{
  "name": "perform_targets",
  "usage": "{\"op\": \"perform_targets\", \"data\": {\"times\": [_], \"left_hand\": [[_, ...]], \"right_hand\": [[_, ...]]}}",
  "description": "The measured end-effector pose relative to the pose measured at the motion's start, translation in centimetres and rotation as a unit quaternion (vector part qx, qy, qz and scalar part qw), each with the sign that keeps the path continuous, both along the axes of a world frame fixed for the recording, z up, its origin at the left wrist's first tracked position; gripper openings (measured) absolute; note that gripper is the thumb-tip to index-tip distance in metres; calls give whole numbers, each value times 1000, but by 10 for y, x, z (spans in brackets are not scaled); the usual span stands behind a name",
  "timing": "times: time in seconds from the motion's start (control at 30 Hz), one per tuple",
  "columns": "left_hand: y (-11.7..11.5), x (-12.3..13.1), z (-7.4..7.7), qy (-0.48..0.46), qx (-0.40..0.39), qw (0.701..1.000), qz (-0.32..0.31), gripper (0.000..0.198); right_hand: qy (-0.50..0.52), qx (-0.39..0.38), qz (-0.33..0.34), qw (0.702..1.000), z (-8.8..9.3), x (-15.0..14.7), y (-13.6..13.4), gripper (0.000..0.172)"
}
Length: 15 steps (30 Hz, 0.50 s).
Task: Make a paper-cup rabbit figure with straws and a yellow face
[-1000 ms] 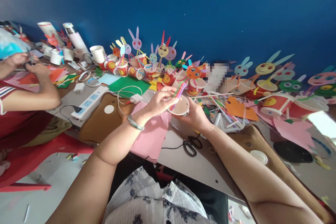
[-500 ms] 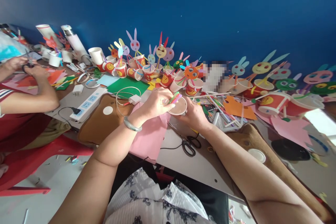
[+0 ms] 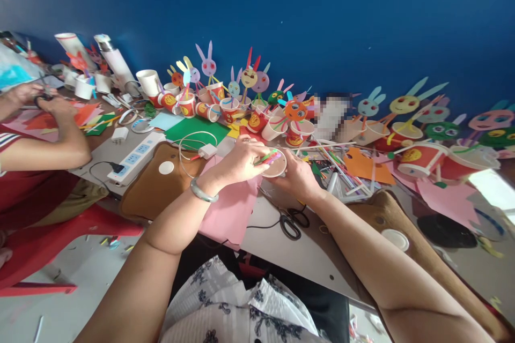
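Note:
My right hand [image 3: 301, 178] is wrapped round the side of a paper cup [image 3: 277, 165], whose pale opening faces up toward me. Closed in a pinch at the cup's left rim, my left hand [image 3: 244, 161] grips a few thin coloured sticks [image 3: 270, 157], green and pink-purple. Whether they are straws or folded strips I cannot tell. They lie tilted across the rim, and the left fingertips partly hide their lower ends. Below the hands lies pink paper [image 3: 229, 203], with black-handled scissors [image 3: 290, 226] to its right.
Behind my hands stand several red cups with paper rabbit heads [image 3: 295, 111]. Loose sticks and orange paper [image 3: 368, 165] lie to the right. On the left are a power strip [image 3: 137, 158], green paper [image 3: 197, 131] and a co-worker's hands [image 3: 52, 104] with scissors. Brown cushions [image 3: 151, 182] flank me.
The coloured sticks have tilted flatter across the cup's rim, and my left hand has shifted slightly with them. My right hand still holds the cup in nearly the same place.

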State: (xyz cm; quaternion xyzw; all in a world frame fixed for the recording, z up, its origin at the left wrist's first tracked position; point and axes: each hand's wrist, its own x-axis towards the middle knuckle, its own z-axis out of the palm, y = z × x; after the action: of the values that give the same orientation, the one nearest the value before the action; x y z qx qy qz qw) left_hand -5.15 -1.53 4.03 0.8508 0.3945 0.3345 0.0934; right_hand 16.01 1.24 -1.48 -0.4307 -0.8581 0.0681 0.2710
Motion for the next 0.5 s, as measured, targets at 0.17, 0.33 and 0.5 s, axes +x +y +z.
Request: {"op": "perform_targets", "data": {"times": [0.17,0.33,0.5], "left_hand": [[1,-1,-4,20,7,1000,-3,15],[3,0,-9,10,11,1000,3,15],[6,5,-16,-61,37,997,30,24]], "right_hand": [[-16,-2,5,1000,0,0,0,59],[-26,-7,2,1000,-1,0,0,60],[-15,-9,-10,1000,0,-1,-1,61]]}}
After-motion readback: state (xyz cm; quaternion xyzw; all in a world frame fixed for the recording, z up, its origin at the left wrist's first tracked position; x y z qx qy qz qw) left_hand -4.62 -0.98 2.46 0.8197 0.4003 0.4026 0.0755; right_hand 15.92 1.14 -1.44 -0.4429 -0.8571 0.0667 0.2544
